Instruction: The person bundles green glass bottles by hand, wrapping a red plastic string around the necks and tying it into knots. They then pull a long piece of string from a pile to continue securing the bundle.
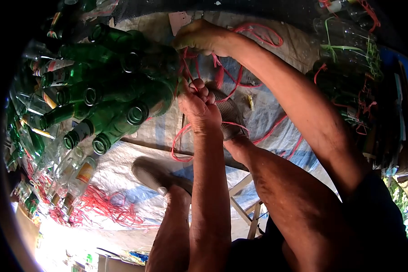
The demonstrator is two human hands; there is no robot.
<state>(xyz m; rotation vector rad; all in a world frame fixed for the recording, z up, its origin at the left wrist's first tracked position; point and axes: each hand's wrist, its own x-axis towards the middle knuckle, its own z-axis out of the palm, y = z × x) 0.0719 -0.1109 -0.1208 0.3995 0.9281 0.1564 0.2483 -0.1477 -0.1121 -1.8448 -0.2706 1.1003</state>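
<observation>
A bundle of green glass bottles (118, 86) lies on its side at the upper left, necks towards the left. Against its right end is my left hand (198, 102), fingers curled round a thin red string (182, 75). Farther up, my right hand (201, 38) reaches over from the right arm to the bundle's upper right edge, its fingers bent down; what its fingertips hold is hidden. Loops of the red string hang between the two hands and trail to the right over the ground sheet.
Clear bottles (79, 174) lie at the left beside a tangled heap of red string (109, 206). My two shod feet rest on the pale sheet (118, 163). More bundled bottles (349, 86) stand at the right. A wooden stool frame (254, 217) shows below.
</observation>
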